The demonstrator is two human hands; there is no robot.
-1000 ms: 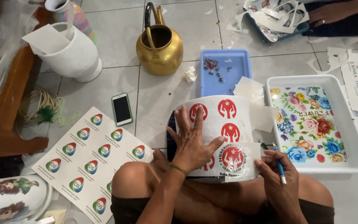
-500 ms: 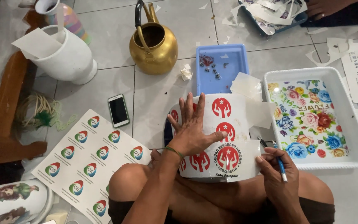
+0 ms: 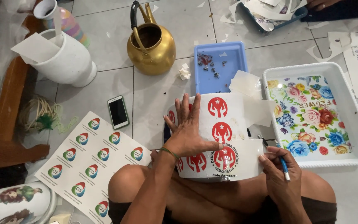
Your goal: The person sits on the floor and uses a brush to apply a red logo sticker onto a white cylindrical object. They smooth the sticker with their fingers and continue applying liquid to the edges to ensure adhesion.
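A white round vessel [image 3: 228, 124] with red round emblems lies on its side across my lap. My left hand [image 3: 189, 132] is spread flat on its side, the thumb pressing beside a red emblem sticker [image 3: 225, 157]. My right hand [image 3: 280, 170] holds a blue pen-like tool [image 3: 284, 166] and touches the right edge of the clear sticker film at the vessel's rim. Loose white backing paper [image 3: 255, 103] hangs off the vessel's far right side.
On the tiled floor lie a sticker sheet of round logos [image 3: 90, 159], a phone [image 3: 118, 112], a gold kettle [image 3: 151, 43], a blue tray [image 3: 219, 66], a white tray with flower decals [image 3: 355, 116], a white jug [image 3: 65, 62], and a wooden stool [image 3: 5, 124]. Another person's hand [image 3: 322, 4] shows at the top right.
My left hand has slid along the vessel's side, smoothing the sticker. The vessel has turned slightly and the lowest emblem now faces up more fully. My right hand stays at the film's edge.
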